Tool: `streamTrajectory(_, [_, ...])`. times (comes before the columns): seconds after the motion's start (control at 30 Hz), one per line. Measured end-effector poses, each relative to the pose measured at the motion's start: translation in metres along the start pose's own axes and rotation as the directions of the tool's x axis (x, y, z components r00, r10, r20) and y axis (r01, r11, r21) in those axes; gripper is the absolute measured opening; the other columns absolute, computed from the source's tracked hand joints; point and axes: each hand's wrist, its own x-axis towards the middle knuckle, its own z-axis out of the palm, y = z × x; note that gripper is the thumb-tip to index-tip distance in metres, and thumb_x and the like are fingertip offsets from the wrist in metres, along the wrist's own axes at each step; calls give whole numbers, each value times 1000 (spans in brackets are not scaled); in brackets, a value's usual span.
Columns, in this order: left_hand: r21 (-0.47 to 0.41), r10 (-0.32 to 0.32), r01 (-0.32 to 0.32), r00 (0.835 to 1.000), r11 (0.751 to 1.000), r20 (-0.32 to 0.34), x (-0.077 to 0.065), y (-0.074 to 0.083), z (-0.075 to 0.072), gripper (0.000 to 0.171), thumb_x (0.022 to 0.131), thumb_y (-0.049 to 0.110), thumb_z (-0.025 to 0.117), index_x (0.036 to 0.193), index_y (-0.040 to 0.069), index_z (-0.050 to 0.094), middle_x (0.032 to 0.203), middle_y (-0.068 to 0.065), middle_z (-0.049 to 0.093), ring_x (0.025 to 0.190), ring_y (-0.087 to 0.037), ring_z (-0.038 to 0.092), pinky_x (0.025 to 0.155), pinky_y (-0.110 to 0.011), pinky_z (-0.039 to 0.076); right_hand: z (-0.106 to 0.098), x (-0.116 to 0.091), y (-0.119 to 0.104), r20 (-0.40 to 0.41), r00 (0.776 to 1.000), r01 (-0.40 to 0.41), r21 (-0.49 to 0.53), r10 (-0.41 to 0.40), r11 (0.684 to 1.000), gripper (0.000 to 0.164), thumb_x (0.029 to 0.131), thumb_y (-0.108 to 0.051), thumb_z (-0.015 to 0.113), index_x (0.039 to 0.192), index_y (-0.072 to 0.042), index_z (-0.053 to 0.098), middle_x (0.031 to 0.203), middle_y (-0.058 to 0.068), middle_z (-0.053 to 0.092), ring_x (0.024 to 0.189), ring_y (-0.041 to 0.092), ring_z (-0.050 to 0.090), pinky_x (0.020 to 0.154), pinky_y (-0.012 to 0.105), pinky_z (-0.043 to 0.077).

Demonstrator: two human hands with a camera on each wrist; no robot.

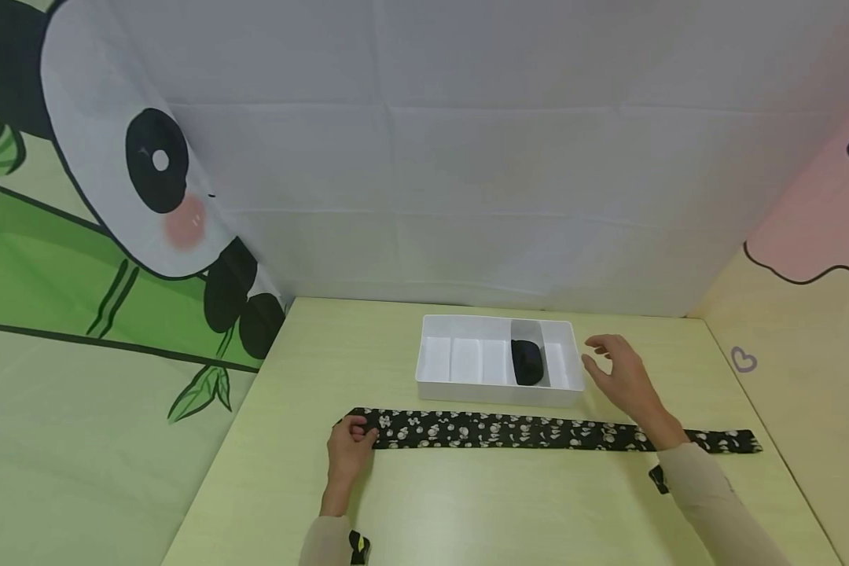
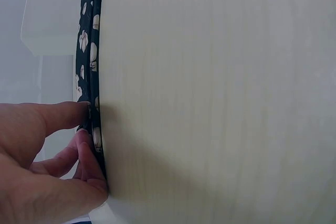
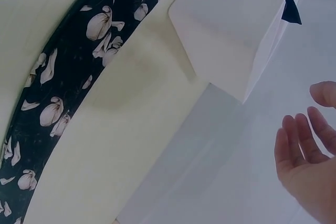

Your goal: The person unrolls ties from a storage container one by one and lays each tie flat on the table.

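A long black strip of cloth (image 1: 481,430) with pale flower prints lies flat across the table, folded lengthwise in layers. At its left end my left hand (image 1: 350,446) pinches the cloth's edge between thumb and fingers; the left wrist view shows the fingertips (image 2: 82,136) at the layered edge. My right hand (image 1: 621,379) hovers beside the right end of a white tray (image 1: 498,392), fingers loosely bent and holding nothing. In the right wrist view that hand (image 3: 310,156) is apart from the tray. A dark rounded item (image 1: 527,363) sits in one tray compartment; its kind is unclear.
The pale wooden table (image 1: 509,503) meets a white sheet (image 1: 467,259) at its back edge. Panda-printed cloth (image 1: 141,236) hangs at the left, and a printed panel (image 1: 806,377) stands at the right. My right forearm (image 1: 707,495) passes over the strip.
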Motion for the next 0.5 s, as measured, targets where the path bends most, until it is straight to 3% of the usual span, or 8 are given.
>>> streamTrajectory(0.5, [3, 0, 0, 1000, 1000, 2, 1, -1, 1, 24, 87, -2, 76, 107, -10, 64, 89, -14, 59, 79, -20, 55, 70, -31, 46, 16, 12, -7, 25, 999, 39, 7, -39, 999, 28, 93, 1, 71, 119, 5, 63, 115, 21, 62, 104, 38, 60, 87, 56, 50])
